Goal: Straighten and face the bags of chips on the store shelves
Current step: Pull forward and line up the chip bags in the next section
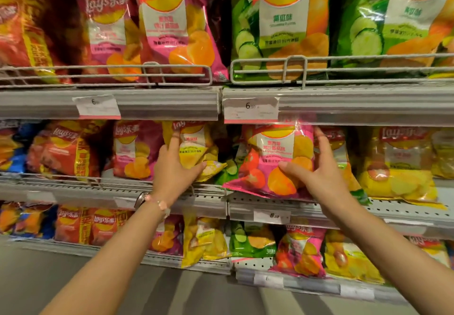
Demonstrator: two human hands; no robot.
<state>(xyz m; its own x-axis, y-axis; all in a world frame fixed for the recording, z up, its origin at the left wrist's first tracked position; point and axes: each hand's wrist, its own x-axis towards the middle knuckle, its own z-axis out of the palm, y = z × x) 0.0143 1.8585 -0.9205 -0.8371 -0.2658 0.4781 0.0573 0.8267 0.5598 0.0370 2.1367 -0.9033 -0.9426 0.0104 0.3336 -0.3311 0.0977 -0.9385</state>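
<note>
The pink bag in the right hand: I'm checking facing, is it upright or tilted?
Tilted. The pink bag leans, its bottom edge slanting over the shelf lip, held by the right hand.

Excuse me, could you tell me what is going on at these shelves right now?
A person is tidying bags of chips on the middle shelf. The left hand holds a yellow bag, and the right hand grips a pink bag by its side. The pink bag is tilted, with its lower corner hanging over the shelf edge, so it is not yet straightened. A green bag lies wedged between the two.
</note>
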